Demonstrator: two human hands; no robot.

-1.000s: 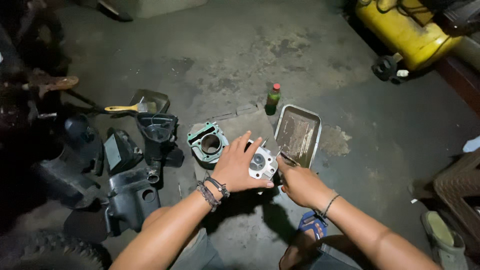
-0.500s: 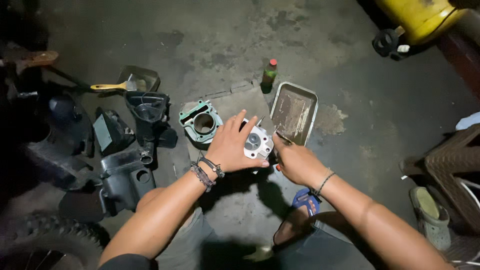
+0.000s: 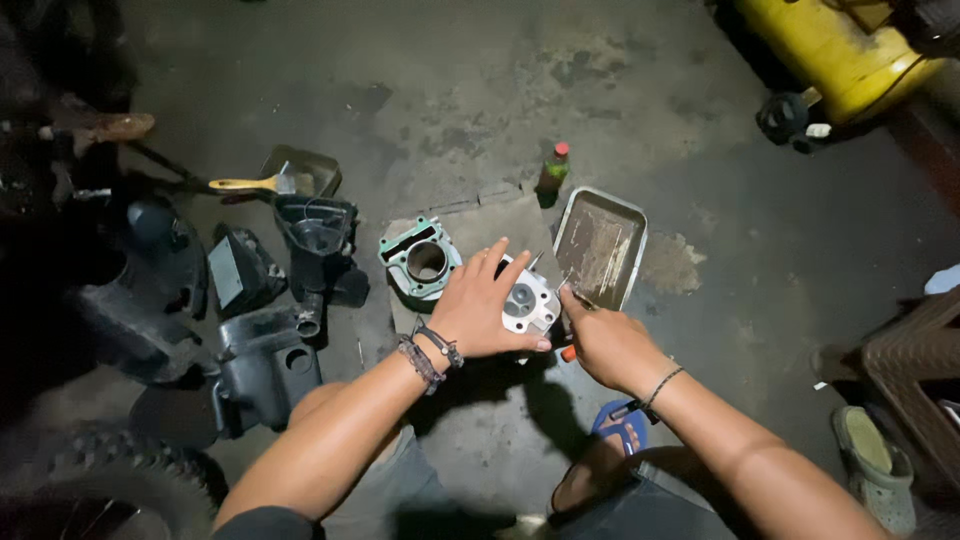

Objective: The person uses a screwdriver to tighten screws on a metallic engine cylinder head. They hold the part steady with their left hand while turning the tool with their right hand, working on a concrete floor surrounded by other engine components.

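My left hand lies flat with spread fingers on a light metal engine cylinder head, pressing it down on a piece of cardboard on the floor. My right hand grips a thin tool with an orange handle; its metal tip reaches the head's right side. A green-gasketed engine cylinder block sits just left of my left hand.
A dirty metal tray lies right of the head, a small red-capped bottle behind it. Black plastic scooter covers, a brush with a yellow handle, a tyre, a yellow tank, my sandalled foot.
The view shifted slightly; my hands stay on the cylinder head, the left fingers spread a bit wider. The tool in my right hand stays at the head's right edge.
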